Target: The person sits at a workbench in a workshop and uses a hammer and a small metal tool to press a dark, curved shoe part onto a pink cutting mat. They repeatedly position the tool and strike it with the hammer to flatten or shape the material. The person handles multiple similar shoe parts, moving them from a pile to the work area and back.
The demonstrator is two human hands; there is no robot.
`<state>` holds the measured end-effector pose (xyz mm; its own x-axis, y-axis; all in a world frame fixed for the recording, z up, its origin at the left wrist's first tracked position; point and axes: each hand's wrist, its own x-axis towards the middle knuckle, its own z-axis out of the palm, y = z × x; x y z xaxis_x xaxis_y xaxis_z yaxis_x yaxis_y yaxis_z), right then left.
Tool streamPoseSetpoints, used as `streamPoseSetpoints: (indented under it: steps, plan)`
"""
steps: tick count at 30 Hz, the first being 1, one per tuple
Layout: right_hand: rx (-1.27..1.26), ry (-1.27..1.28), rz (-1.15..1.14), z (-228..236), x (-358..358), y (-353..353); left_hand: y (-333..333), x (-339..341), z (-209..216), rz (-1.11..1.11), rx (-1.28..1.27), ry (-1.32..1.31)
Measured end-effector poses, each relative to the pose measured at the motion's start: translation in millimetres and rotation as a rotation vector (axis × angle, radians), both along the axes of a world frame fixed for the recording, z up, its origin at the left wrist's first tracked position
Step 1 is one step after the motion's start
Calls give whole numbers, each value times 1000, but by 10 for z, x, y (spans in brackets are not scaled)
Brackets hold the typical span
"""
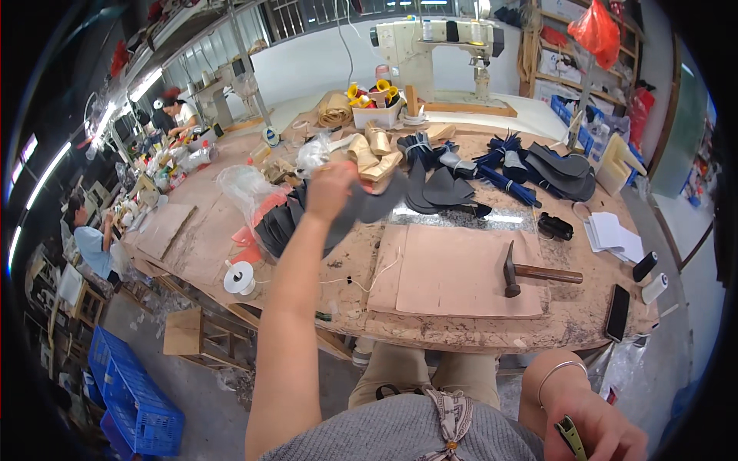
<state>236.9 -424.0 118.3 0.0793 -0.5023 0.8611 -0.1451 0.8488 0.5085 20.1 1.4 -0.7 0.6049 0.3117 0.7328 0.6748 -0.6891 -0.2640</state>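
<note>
My left hand (330, 190) reaches over the middle of the workbench, smeared by motion, with its fingers closed. From it a blurred dark grey cut piece (380, 201) stretches to the right. Below and beside this hand lies a fanned stack of dark grey pieces (277, 229), partly hidden by my forearm. At the lower right, close to my body, my right hand (600, 422) is closed round a small green tool (570, 438), whose working end I cannot make out. A hammer (530, 275) with a wooden handle rests on a pinkish board (453, 284) between my hands.
Behind lie tan shoe lasts (373, 161), tied dark blue bundles (507, 157) and more grey pieces (438, 188). A white thread spool (240, 278) stands left; a phone (617, 313) and thread cones (646, 266) lie right. A sewing machine (438, 58) stands at the back. Two people work far left.
</note>
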Motion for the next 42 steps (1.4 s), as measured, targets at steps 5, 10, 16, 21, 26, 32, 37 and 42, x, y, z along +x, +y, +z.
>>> streamPoseSetpoints:
  steps: [5, 10, 16, 21, 26, 32, 37, 42]
  plan:
    - [19, -60, -113, -48, 108, -9, 207, -1419, -633, 373, -95, 105]
    - [-56, -237, 119, -38, 81, 136, -208, -1438, -896, 312, -159, -66]
    - [-693, 165, -723, -586, 358, 750, -1166, -68, -1224, -217, -437, -309]
    - [-1247, -77, -1456, -1566, 2095, 2005, -1938, 687, -1239, -243, -579, -268]
    - [-1470, -290, -2037, -2189, 3159, 1904, -1939, 611, -1309, -200, -543, -317]
    - [-1770, 123, -2544, -2614, 4079, 1399, -1964, 654, -1311, -227, -493, -327]
    - [-1658, 151, -2124, -2249, 3780, 1543, -1992, 725, -1257, -218, -429, -303]
    - [-1399, -340, -1559, -1991, 2251, 2715, -1960, 674, -1291, -205, -453, -313]
